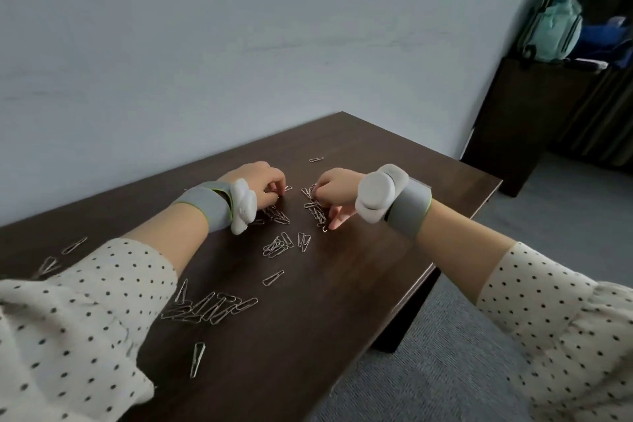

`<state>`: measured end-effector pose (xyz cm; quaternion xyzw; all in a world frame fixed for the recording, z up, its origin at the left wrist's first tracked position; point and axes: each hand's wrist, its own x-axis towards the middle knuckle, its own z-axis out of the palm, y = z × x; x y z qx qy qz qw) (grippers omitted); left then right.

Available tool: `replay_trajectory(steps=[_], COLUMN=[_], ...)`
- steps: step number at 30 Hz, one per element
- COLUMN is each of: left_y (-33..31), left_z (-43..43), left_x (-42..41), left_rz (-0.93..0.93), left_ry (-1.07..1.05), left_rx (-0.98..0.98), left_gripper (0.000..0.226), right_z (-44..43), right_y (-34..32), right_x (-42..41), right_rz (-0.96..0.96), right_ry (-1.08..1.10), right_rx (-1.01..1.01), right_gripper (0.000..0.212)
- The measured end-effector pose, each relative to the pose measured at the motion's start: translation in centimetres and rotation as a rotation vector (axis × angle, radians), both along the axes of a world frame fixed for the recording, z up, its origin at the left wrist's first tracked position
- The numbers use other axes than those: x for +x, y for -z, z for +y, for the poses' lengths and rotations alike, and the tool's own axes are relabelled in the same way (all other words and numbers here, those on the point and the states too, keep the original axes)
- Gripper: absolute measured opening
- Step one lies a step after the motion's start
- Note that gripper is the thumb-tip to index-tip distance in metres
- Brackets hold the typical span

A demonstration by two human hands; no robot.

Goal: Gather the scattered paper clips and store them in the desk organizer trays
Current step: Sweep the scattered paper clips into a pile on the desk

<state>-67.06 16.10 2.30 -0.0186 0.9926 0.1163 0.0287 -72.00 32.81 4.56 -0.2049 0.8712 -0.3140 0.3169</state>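
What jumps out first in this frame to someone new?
The left hand and right hand meet mid-table, each wearing a white wrist device on a grey band, both curled onto a pile of paper clips. More clips lie scattered over the dark wooden table, the densest cluster by the left sleeve. A green backpack sits on a dark cabinet far right.

Both hands low over tabletop [359,284] middle, fingers curled.
L hand [262,187] knuckles up, fingertips curled down, pinching at paper clips [317,212] on tabletop's middle; L forearm lies across its near-left part. R hand [337,197] near it, not touching, fingers curled onto the clips, thumb stretched down w/ tip at tabletop. R forearm comes in over tabletop's right edge. Both wrists wear grey bands w/ white pods; dotted sleeves end mid-forearm.
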Motion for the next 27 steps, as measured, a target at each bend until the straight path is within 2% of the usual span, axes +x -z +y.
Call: replay_trajectory(steps=[2,4,7,9,11,12,14,17,20,22,24,25,27], left_y=[-0.2,0.1,0.7,1.2,1.7,1.9,2.3,1.6,0.8,0.5,0.2,0.1,0.2], left_z=[-1.1,-2.5,-3.7,-3.6,-3.7,-3.1,-2.8,-2.6,-2.5,-2.5,-2.9,-3.1,-3.3], left_x=[0.6,1.0,0.7,0.0,-0.9,-1.2,-1.6,-1.1,0.1,0.8,1.5,1.8,2.0], left_rz=[-0.018,0.042,0.195,0.165,0.092,0.054,-0.012,0.056,0.116,0.084,0.065,0.075,0.097], left_ry=[-0.017,-0.072,-0.152,-0.146,-0.140,-0.136,-0.139,-0.118,-0.099,-0.104,-0.130,-0.144,-0.162], left_rx=[-0.005,-0.023,0.022,-0.010,-0.080,-0.097,-0.106,-0.109,-0.011,-0.007,-0.019,-0.010,0.032], left_gripper=[0.010,0.008,0.025,0.039,0.049,0.051,0.051,0.038,0.034,0.029,0.027,0.028,0.037], right_z=[-1.3,-2.1,-2.4,-2.3,-3.3,-3.2,-3.8,-3.8,-3.6,-3.2,-2.5,-2.1,-1.0], right_y=[0.6,0.8,0.9,1.4,2.1,2.4,2.9,3.1,2.6,1.6,0.6,0.2,0.1], right_x=[0.6,0.1,-2.8,-5.3,-7.1,-7.2,-6.7,-4.4,-1.9,-1.3,-2.0,-2.7,-4.1], right_rz=[-0.041,-0.011,0.295,0.516,0.603,0.601,0.565,0.546,0.436,0.363,0.399,0.471,0.586], right_ry=[-0.062,-0.072,0.079,0.126,0.009,-0.054,-0.142,-0.253,-0.357,-0.298,-0.127,-0.034,0.051], right_rx=[-0.089,-0.208,-0.334,-0.218,0.016,0.095,0.115,0.001,-0.082,-0.196,-0.281,-0.237,0.046], right_gripper=[0.024,0.022,0.025,0.030,0.036,0.037,0.038,0.039,0.040,0.035,0.029,0.027,0.024])
